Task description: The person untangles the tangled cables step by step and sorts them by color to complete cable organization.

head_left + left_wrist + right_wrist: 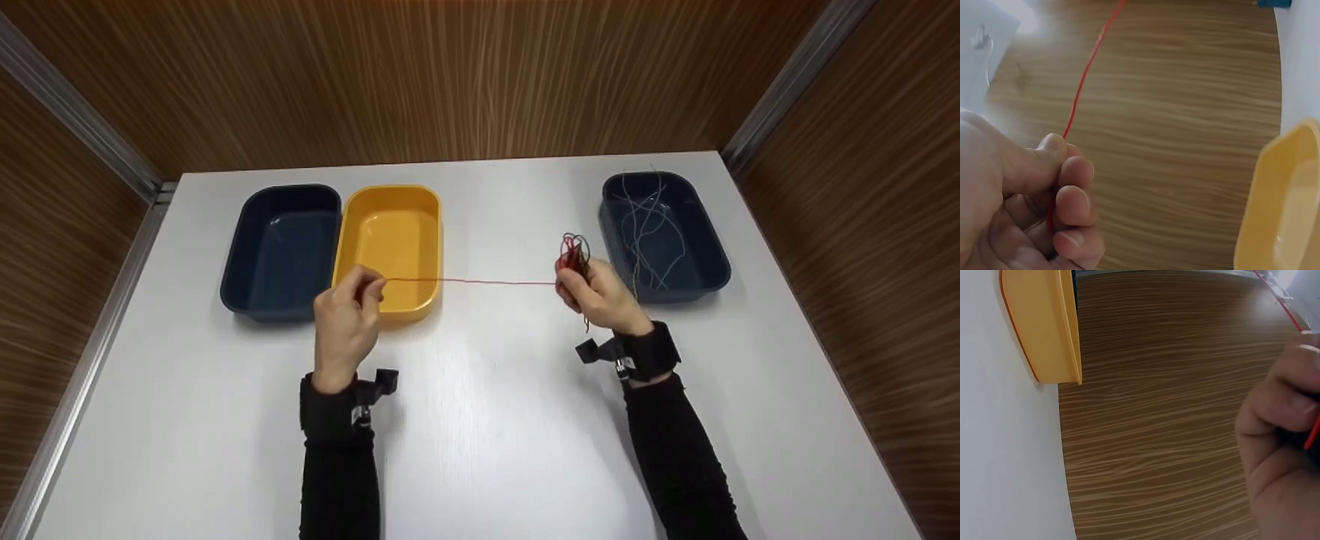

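A red wire [487, 282] stretches nearly straight and level between the two hands. My left hand [347, 319] pinches one end between thumb and fingertips, over the near left corner of the yellow bin [429, 247]. In the left wrist view the same red wire [1084, 76] runs up from the thumb, and its short tail lies inside the curled fingers. My right hand [600, 296] grips a bundle of red and black wires [574, 255], with loops poking out above the fingers and a loose end hanging below. The palm side of that grip is partly hidden.
A dark blue bin [281, 255] stands against the yellow bin's left side. Another dark blue bin [697, 277], at the right, holds several thin grey wires [637, 225] that stick out over its rim. Wood-grain panels [450, 82] enclose the white table [480, 435] at back and sides.
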Demonstrator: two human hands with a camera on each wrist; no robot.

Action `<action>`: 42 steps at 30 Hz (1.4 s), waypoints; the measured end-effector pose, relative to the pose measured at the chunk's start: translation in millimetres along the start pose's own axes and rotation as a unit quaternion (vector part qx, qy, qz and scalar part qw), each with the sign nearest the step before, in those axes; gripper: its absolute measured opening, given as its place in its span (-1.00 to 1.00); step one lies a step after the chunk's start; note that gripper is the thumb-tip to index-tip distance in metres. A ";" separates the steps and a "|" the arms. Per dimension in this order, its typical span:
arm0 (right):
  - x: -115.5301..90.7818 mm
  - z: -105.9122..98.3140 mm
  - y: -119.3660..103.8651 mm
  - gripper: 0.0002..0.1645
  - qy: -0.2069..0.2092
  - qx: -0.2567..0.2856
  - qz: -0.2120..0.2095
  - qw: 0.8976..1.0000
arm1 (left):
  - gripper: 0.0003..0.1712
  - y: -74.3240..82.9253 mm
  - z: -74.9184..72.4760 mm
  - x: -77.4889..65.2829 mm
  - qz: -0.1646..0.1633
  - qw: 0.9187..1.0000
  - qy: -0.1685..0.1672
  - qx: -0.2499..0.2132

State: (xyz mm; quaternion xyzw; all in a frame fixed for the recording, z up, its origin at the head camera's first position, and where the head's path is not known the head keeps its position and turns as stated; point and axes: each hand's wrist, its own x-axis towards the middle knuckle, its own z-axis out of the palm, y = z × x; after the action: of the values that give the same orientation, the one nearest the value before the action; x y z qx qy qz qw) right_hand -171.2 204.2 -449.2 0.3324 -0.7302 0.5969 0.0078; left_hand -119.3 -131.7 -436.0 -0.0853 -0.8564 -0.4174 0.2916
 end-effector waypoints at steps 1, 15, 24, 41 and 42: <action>-0.6 2.5 -2.1 -0.76 -0.029 -0.008 -0.016 0.999 | -0.89 -6.2 -1.0 0.7 -0.007 1.000 0.001 -0.001; -8.3 41.3 -46.7 -0.83 -0.197 -0.159 -0.095 0.963 | -0.79 -41.7 -10.5 4.7 -0.069 0.997 0.031 0.010; -11.4 38.7 -52.6 -0.85 -0.219 -0.158 -0.076 0.960 | -0.76 -44.0 -11.6 5.4 -0.086 0.996 0.038 0.007; -11.0 28.0 -50.5 -0.80 -0.119 -0.162 -0.152 0.968 | -0.77 -46.5 -17.8 6.3 -0.093 0.993 0.065 0.010; -11.2 27.6 -50.1 -0.79 -0.112 -0.160 -0.153 0.969 | -0.77 -46.7 -18.5 6.1 -0.098 0.993 0.067 0.011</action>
State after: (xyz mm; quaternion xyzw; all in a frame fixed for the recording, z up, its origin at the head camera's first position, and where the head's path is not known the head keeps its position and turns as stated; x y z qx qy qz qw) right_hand -127.0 182.1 -418.3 0.4990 -0.7530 0.4231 0.0702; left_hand -134.5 -176.2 -454.7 0.0300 -0.8438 -0.4393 0.3068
